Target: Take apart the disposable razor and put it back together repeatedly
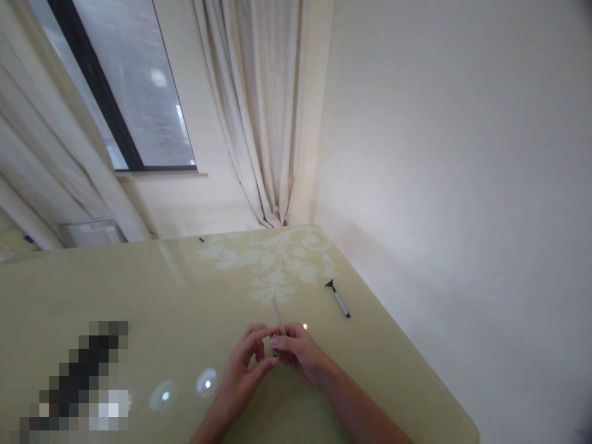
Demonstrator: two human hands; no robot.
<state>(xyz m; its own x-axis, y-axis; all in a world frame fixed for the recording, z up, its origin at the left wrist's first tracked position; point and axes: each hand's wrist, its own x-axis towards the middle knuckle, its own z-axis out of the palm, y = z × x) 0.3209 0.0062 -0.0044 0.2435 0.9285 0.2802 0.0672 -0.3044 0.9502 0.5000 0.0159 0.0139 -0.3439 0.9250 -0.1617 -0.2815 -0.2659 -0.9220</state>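
Note:
My left hand and my right hand meet just above the tabletop. Between the thumb and index fingertip of the left one sits a small dark piece with a greenish sheen; its kind is too small to tell. My right fingers are closed around a thin pale stick, which points up and away from me. The right thumb also reaches the dark piece. Beyond and to the right, a razor with a grey handle and a black T-shaped head lies on the table.
The glossy yellow-green table carries a white floral pattern near its far corner. A tiny dark object lies by the far edge. A blurred-out dark shape is at lower left. A wall borders the right side; curtains hang behind.

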